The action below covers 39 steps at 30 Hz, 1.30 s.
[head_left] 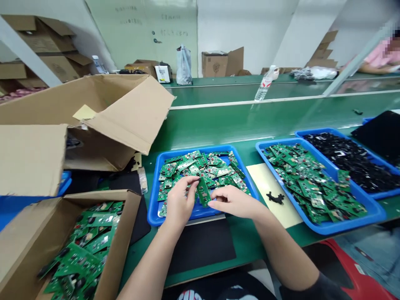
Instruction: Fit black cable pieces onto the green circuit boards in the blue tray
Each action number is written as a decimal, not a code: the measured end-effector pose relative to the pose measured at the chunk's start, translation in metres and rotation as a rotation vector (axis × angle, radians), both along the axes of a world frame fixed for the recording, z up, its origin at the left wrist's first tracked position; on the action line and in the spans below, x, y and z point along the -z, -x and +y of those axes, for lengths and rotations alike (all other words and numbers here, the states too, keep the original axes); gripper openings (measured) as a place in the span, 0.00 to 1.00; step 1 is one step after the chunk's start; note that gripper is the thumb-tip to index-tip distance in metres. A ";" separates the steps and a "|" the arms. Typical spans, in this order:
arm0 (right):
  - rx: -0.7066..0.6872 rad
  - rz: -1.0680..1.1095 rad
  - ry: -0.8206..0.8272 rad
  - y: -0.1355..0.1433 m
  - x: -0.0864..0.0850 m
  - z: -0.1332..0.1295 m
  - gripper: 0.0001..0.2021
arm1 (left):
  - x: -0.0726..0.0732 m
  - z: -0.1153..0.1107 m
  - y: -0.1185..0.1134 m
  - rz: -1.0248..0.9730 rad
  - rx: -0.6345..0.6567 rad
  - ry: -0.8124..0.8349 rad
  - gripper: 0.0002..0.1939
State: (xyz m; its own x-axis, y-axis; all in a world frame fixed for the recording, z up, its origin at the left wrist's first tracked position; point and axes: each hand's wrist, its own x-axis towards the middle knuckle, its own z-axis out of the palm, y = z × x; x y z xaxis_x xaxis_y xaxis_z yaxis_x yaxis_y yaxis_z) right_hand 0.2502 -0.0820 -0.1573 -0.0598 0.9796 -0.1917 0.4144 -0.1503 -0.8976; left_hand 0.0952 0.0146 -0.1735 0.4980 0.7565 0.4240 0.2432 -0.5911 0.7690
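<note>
Black cloth of my printed shirt [215,287] fills the bottom edge of my view, and beyond it my forearms [284,250] reach past a black mat [203,246] to one green circuit board [203,192], held up above the near side of a blue tray [153,210] heaped with similar boards [190,164]. My left hand [182,200] pinches its upper end between thumb and finger; my right hand [233,201] has its fingertips at the lower right edge, though I cannot tell whether they grip or merely touch. With so narrow a hold, a twist or push from the right could make the board slip and drop among its lookalikes, hard to pick out again. That heap looks loose, so a brushing knuckle might send pieces sliding. Swinging my right forearm outward could also knock the black part [275,197] off its yellow sheet [261,175].
</note>
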 end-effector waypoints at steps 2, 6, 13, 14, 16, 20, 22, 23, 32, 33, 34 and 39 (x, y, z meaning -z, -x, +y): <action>0.028 0.016 -0.016 0.004 0.001 0.003 0.12 | 0.000 0.001 0.000 0.003 -0.028 -0.003 0.09; 0.078 0.051 -0.044 0.008 0.003 0.008 0.12 | -0.003 0.002 -0.002 0.032 -0.104 0.023 0.11; 0.097 0.035 -0.080 0.008 0.003 0.015 0.12 | 0.000 0.006 -0.006 0.094 -0.192 -0.030 0.14; 0.104 0.024 -0.078 0.007 0.003 0.017 0.12 | -0.001 0.007 -0.006 0.098 -0.202 -0.035 0.14; 0.114 -0.007 -0.068 0.003 0.004 0.021 0.10 | -0.001 0.009 -0.006 0.086 -0.209 -0.032 0.15; 0.058 -0.092 -0.042 -0.009 -0.001 0.026 0.09 | -0.001 0.012 -0.010 0.063 -0.105 -0.048 0.15; 0.016 -0.147 -0.030 -0.016 -0.007 0.024 0.12 | 0.000 0.015 -0.012 0.082 -0.021 -0.070 0.17; 0.010 -0.180 -0.028 -0.020 -0.011 0.021 0.13 | 0.001 0.017 -0.013 0.095 0.004 -0.084 0.18; 0.555 -0.556 0.124 -0.098 -0.027 -0.072 0.15 | 0.029 0.043 -0.009 0.354 -0.065 -0.419 0.31; 0.644 -0.601 0.174 -0.107 -0.026 -0.083 0.14 | 0.034 0.044 -0.008 0.393 -0.080 -0.440 0.32; 0.729 -0.642 0.232 -0.115 -0.025 -0.093 0.13 | 0.039 0.045 -0.009 0.444 -0.080 -0.453 0.34; 0.982 -0.741 0.469 -0.130 -0.014 -0.114 0.13 | 0.050 0.043 -0.010 0.586 -0.093 -0.414 0.33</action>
